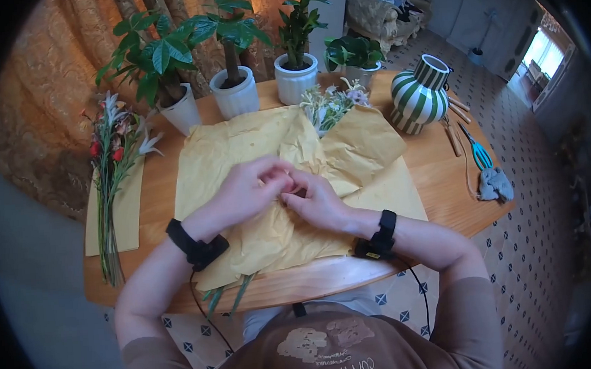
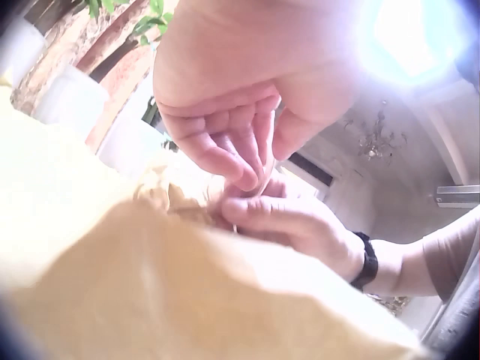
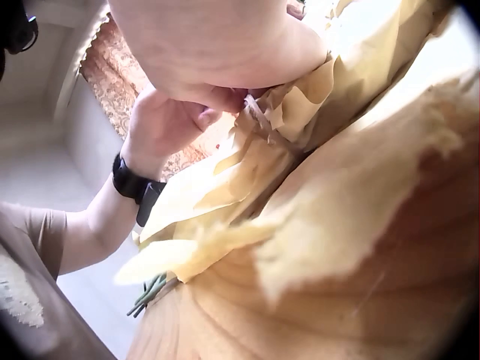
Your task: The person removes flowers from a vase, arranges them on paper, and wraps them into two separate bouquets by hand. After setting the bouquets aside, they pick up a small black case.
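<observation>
pale brown wood makes up the desk (image 1: 445,202), its grain smooth beneath everything else. across its middle spreads yellow paper (image 1: 222,148), thin, creased and crumpled, narrowing to a pleated waist that seems to keep the bundle together. pale blossoms (image 1: 335,108) show at its far end, green stems (image 1: 241,292) at its near edge. at the back stand white pots (image 1: 236,97), fluted and rigid; to the right, a rounded vase (image 1: 417,99) wears glossy green and white stripes. on the left, red and white flowers (image 1: 108,165) lie lengthwise, their long stems partly on a flat sheet (image 1: 130,221).

the left grip (image 1: 252,187) has curled fingers, its fingertips meeting the other hand; i cannot tell whether they pinch anything. the right grip (image 1: 320,206) appears to pinch a pale strand (image 3: 262,120) at the paper's waist, probably because the pleats are tightest there.
</observation>
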Demonstrator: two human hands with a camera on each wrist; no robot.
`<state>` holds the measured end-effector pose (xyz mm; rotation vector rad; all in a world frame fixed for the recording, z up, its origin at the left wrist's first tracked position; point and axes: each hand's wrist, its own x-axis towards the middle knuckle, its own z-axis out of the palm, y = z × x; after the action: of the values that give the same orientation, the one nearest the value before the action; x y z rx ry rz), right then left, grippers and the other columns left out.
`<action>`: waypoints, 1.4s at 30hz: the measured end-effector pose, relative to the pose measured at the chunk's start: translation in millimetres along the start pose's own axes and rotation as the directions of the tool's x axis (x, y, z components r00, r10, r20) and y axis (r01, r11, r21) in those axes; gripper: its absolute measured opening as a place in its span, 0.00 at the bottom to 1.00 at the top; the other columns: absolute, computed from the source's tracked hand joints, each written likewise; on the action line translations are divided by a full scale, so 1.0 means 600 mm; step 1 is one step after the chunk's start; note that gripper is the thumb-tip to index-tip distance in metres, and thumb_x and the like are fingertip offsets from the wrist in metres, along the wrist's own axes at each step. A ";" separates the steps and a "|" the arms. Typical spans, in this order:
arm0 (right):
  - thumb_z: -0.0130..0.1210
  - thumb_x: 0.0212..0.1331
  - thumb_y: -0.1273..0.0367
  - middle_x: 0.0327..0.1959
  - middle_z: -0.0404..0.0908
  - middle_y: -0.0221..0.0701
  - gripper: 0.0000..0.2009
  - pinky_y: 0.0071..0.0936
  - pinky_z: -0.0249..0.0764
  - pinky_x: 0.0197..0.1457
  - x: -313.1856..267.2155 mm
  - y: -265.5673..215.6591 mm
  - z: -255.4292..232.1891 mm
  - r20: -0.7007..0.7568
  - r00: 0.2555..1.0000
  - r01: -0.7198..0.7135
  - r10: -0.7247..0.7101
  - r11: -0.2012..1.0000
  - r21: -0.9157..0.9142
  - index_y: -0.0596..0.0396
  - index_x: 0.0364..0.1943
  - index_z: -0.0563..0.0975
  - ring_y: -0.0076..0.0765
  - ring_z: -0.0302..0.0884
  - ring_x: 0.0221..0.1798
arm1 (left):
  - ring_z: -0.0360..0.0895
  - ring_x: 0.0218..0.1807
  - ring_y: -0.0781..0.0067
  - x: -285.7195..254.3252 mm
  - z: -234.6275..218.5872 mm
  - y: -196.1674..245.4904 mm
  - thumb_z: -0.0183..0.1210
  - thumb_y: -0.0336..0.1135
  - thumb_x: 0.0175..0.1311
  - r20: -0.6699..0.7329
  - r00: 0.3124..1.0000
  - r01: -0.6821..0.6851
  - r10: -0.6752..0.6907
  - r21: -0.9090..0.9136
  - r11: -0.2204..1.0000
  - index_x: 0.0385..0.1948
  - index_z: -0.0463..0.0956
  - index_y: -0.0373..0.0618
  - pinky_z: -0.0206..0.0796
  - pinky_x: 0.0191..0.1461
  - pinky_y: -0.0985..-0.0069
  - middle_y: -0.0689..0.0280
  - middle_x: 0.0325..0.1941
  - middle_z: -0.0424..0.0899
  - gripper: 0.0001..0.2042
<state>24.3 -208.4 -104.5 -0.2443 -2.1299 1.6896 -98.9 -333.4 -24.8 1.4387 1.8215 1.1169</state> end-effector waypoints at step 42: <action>0.56 0.53 0.75 0.31 0.79 0.40 0.06 0.33 0.75 0.36 0.018 -0.027 0.007 0.003 0.940 0.268 -0.340 0.737 -0.621 0.56 0.34 0.73 0.42 0.79 0.32 | 0.79 0.34 0.59 0.026 0.021 -0.045 0.58 0.22 0.52 -0.054 0.995 -0.056 0.080 0.343 0.937 0.34 0.67 0.42 0.69 0.38 0.68 0.58 0.28 0.78 0.10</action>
<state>14.7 -212.0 -87.2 -0.1498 -2.4112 0.7363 -106.1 -317.1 -53.5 1.6875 2.1066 0.9207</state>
